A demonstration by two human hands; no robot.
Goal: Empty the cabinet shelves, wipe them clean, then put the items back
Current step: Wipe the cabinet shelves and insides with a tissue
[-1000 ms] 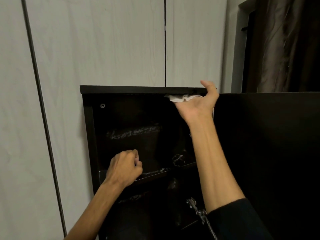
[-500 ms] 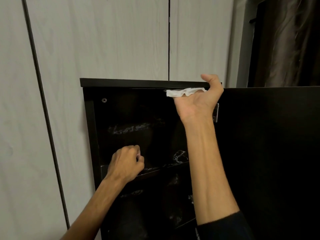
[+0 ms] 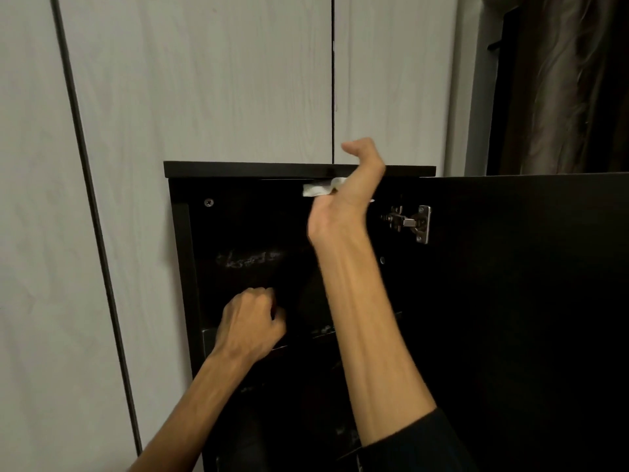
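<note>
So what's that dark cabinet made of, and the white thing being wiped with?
The cabinet looks like dark laminated board with a matte finish: flat, thin-edged panels, a screw head and a shiny metal hinge. The white wipe under the right hand seems to be soft paper tissue or thin cloth, since it crumples; which one is unclear.

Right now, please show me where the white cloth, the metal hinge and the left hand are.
white cloth (image 3: 318,190), head view, on its exposed left end.
metal hinge (image 3: 408,222), head view, on its middle arm.
left hand (image 3: 250,327), head view, on the back of the fist.
</note>
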